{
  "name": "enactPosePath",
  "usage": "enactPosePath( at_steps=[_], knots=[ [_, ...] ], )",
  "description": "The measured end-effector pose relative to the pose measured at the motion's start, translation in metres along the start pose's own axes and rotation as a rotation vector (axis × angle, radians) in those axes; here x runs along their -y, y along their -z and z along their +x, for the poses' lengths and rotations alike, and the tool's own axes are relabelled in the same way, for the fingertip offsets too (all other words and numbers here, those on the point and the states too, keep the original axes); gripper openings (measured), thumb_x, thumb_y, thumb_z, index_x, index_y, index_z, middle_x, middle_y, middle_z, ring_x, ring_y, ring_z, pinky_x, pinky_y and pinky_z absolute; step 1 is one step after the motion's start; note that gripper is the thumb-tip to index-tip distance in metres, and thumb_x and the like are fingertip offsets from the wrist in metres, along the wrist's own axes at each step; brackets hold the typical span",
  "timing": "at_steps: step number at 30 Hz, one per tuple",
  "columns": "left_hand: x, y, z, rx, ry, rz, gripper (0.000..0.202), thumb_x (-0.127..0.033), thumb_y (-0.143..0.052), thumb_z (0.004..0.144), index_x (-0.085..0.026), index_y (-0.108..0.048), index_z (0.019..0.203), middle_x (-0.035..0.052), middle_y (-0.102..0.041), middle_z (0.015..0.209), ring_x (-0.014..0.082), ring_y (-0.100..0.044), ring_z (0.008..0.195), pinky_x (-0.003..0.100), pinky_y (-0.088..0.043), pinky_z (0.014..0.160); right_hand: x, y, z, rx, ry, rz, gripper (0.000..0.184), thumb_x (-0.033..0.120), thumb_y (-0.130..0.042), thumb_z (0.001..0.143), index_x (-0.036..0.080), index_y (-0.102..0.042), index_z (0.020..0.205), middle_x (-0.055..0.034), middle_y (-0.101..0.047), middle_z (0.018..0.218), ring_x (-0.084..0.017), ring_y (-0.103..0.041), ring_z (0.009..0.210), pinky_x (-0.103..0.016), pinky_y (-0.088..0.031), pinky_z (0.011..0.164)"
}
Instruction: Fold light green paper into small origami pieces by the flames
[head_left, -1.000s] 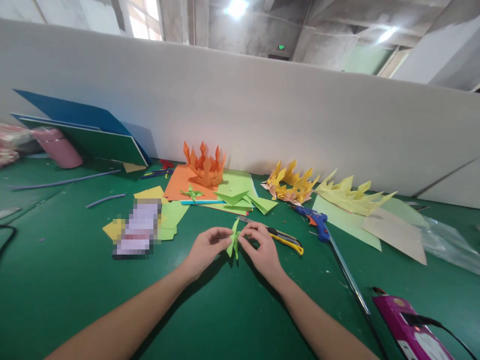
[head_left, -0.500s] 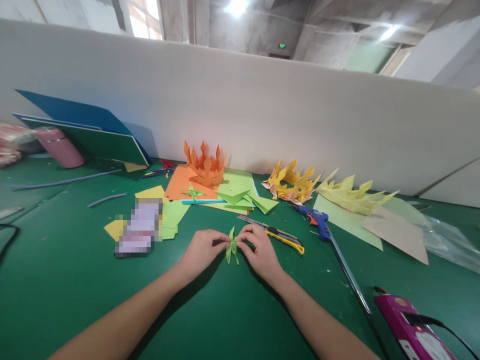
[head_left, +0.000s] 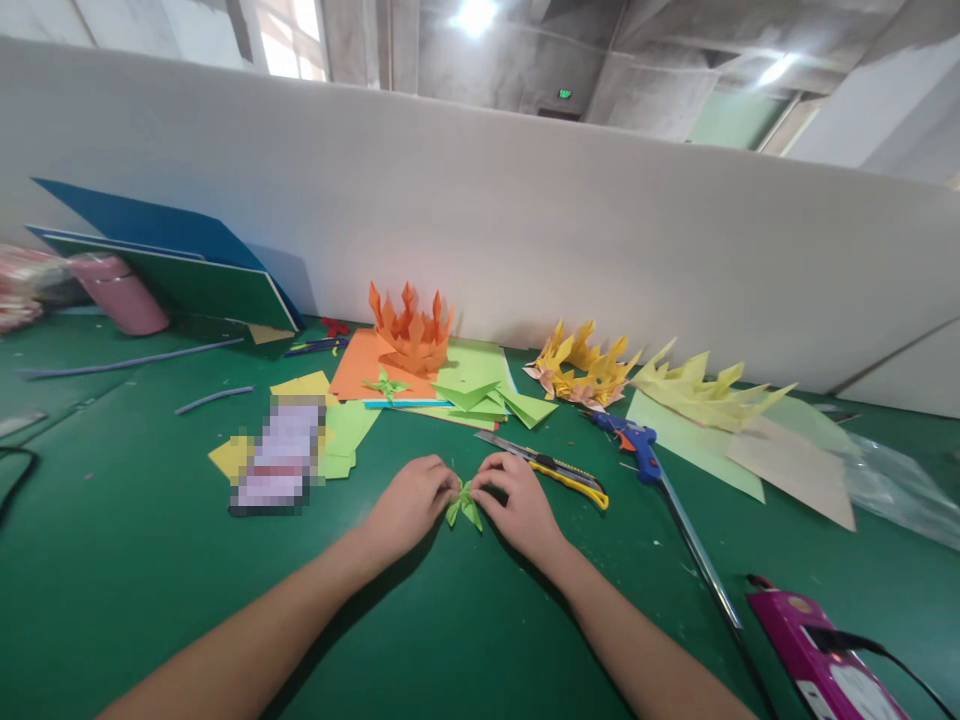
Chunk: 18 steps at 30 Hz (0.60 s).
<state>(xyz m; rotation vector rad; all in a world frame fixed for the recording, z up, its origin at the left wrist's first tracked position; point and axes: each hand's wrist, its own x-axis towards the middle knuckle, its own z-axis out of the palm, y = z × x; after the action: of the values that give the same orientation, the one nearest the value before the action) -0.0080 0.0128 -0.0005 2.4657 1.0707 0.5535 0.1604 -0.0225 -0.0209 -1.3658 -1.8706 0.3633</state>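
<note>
Between my two hands is a small green folded-paper flower (head_left: 466, 508) with pointed petals. My left hand (head_left: 414, 500) pinches its left side, and my right hand (head_left: 519, 502) pinches its right side. The fingertips cover part of the petals. Just beyond my right hand lies a yellow utility knife (head_left: 568, 482) with its blade out. A similar green paper flower (head_left: 385, 384) rests farther back, by the orange paper. Folded light-green paper pieces (head_left: 480, 398) are piled beside it.
An orange paper crown (head_left: 414, 335), a golden one (head_left: 583, 368) and a pale-yellow one (head_left: 709, 392) stand along the white partition. A blue glue gun (head_left: 634, 445) lies right, above a magenta power strip (head_left: 829, 650). At left are a pixelated phone (head_left: 277, 455) and pink bottle (head_left: 120, 295).
The flower's lower petals have spread wider apart, and its upper petal is now mostly hidden. My left fingers have shifted slightly over it; my right hand has hardly moved.
</note>
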Motion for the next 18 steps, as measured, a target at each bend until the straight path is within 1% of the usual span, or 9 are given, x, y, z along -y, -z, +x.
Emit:
enactPosePath(
  at_steps=[3, 6, 8, 10, 14, 18],
  knots=[
    [0.0008, -0.0001, -0.0002, -0.002, 0.007, -0.026, 0.016, -0.010, -0.049, 0.079, -0.016, -0.061, 0.069, 0.0034, -0.057, 0.071, 0.0166, -0.054, 0.072, 0.027, -0.041, 0.067, 0.0017, 0.0015, -0.0005, 0.008, -0.001, 0.019, 0.010, 0.018, -0.057, 0.076, 0.020, -0.062, 0.068, -0.0041, -0.056, 0.081, -0.020, -0.053, 0.084, -0.036, -0.040, 0.079],
    [0.0025, -0.0007, -0.0008, -0.015, 0.010, -0.053, 0.017, -0.009, -0.048, 0.078, -0.017, -0.060, 0.069, 0.0026, -0.057, 0.071, 0.0160, -0.054, 0.072, 0.027, -0.041, 0.067, 0.0052, 0.0041, -0.0017, 0.031, 0.004, 0.050, 0.004, 0.024, -0.062, 0.073, 0.020, -0.061, 0.072, -0.0042, -0.055, 0.084, -0.020, -0.053, 0.085, -0.035, -0.041, 0.080],
    [0.0032, -0.0010, -0.0010, -0.020, 0.004, -0.067, 0.019, -0.009, -0.046, 0.079, -0.017, -0.061, 0.069, 0.0024, -0.057, 0.071, 0.0157, -0.054, 0.072, 0.027, -0.041, 0.067, 0.0075, 0.0055, -0.0025, 0.050, 0.006, 0.050, 0.012, 0.026, -0.067, 0.068, 0.020, -0.059, 0.075, -0.0041, -0.055, 0.087, -0.020, -0.052, 0.087, -0.035, -0.041, 0.080],
    [0.0032, -0.0008, -0.0010, -0.017, -0.001, -0.075, 0.020, -0.009, -0.045, 0.079, -0.017, -0.061, 0.070, 0.0026, -0.058, 0.071, 0.0155, -0.054, 0.072, 0.027, -0.041, 0.068, 0.0091, 0.0059, -0.0029, 0.057, 0.004, 0.043, 0.014, 0.023, -0.067, 0.065, 0.021, -0.058, 0.076, -0.0041, -0.055, 0.088, -0.021, -0.052, 0.088, -0.036, -0.041, 0.081],
    [0.0014, 0.0005, -0.0009, 0.001, 0.008, -0.055, 0.023, -0.009, -0.042, 0.081, -0.016, -0.061, 0.070, 0.0039, -0.058, 0.072, 0.0165, -0.054, 0.073, 0.028, -0.041, 0.069, 0.0098, 0.0025, -0.0025, 0.037, -0.010, 0.049, 0.014, 0.011, -0.059, 0.062, 0.020, -0.057, 0.072, -0.0042, -0.055, 0.085, -0.021, -0.052, 0.087, -0.036, -0.041, 0.082],
    [-0.0024, 0.0011, -0.0015, 0.013, 0.015, -0.010, 0.023, -0.010, -0.042, 0.081, -0.017, -0.060, 0.069, 0.0040, -0.058, 0.071, 0.0171, -0.054, 0.073, 0.028, -0.041, 0.069, 0.0097, -0.0022, -0.0020, -0.008, -0.040, 0.033, 0.014, 0.007, -0.054, 0.060, 0.021, -0.056, 0.066, -0.0036, -0.056, 0.079, -0.021, -0.053, 0.082, -0.036, -0.041, 0.079]
  ],
)
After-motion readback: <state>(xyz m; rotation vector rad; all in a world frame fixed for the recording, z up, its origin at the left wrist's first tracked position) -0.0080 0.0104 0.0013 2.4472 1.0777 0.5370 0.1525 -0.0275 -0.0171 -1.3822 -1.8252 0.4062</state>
